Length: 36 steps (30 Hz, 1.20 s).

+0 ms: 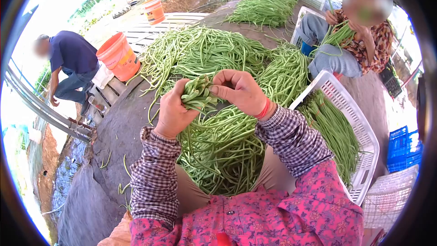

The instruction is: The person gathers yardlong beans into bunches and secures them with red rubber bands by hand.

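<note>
My left hand (171, 113) is wrapped round a bunch of long green beans (199, 92), with the bean ends pointing up toward me. Close against the right side of that bunch, my right hand (242, 93) has its thumb and forefinger pinched together; whatever lies between them is too small to make out. A red band circles my right wrist. Below both hands, a loose heap of long beans (223, 155) lies between my knees and joins a larger pile of long beans (195, 52) farther out.
At my right stands a white plastic crate (364, 155) with tied long beans in it. A seated co-worker (350, 41) holds beans at the upper right. Another person (73, 64) bends at the left, near an orange bucket (119, 57). Blue crates (403, 148) stand far right.
</note>
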Tool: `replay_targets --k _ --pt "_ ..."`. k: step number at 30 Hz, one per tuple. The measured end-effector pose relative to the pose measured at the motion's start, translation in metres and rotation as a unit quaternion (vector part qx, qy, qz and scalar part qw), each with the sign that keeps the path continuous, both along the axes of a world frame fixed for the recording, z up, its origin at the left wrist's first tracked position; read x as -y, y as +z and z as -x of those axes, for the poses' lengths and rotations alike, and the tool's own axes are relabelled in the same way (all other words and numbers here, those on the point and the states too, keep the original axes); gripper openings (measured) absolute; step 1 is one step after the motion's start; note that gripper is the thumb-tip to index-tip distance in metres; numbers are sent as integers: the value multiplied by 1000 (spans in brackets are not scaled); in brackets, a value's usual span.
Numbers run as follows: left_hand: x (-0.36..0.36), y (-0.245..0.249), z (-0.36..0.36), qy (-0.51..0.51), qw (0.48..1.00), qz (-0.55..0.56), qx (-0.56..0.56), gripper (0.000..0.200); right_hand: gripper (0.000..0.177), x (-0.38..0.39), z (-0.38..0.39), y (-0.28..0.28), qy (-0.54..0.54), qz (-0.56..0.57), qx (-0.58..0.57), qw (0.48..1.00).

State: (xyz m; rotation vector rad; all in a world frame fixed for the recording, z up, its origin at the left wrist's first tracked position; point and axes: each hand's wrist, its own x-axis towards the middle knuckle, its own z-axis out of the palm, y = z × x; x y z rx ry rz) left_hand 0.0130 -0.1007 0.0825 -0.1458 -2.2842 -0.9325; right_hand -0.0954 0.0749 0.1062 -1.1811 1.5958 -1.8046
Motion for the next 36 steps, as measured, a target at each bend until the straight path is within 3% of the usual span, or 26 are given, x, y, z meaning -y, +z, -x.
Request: replay_targets --k 4,5,7,8,10,12,15,19,25,31,34,35,36 --pt "6 -2 0 39 997 59 8 44 9 5 -1 -10 0 9 -85 996" --pt "7 -2 0 51 996 78 14 44 9 2 0 -8 49 -1 4 999" --pt "7 -1 -3 -2 999 -39 18 44 8 -10 3 0 147 -16 181 972" --pt "7 -1 -3 -28 995 -98 19 44 8 -12 7 3 151 19 224 963" --pt "6 1 -5 -33 993 -113 12 43 9 -15 14 9 157 87 309 934" --pt "3 2 -3 -35 992 -123 -20 42 15 -13 10 6 115 88 240 960" --pt "2 5 -5 -62 991 -115 26 47 21 -1 1 0 58 101 152 982" --pt "-1 4 -3 -72 991 -107 28 47 10 1 0 -2 26 91 79 992" --pt "-5 6 -1 -41 997 -67 20 41 9 0 -1 3 -36 -28 -36 998" --pt "-1 0 -2 -87 992 -93 11 42 9 -1 0 -3 106 -11 64 992" --pt "0 3 -4 -73 996 -49 28 43 9 -9 8 3 184 -137 102 968" --pt "2 2 -4 -51 998 -24 28 43 13 -5 8 -4 218 -126 26 967" --pt "2 3 -4 -41 998 -26 28 42 14 -8 9 -2 210 -112 81 968"
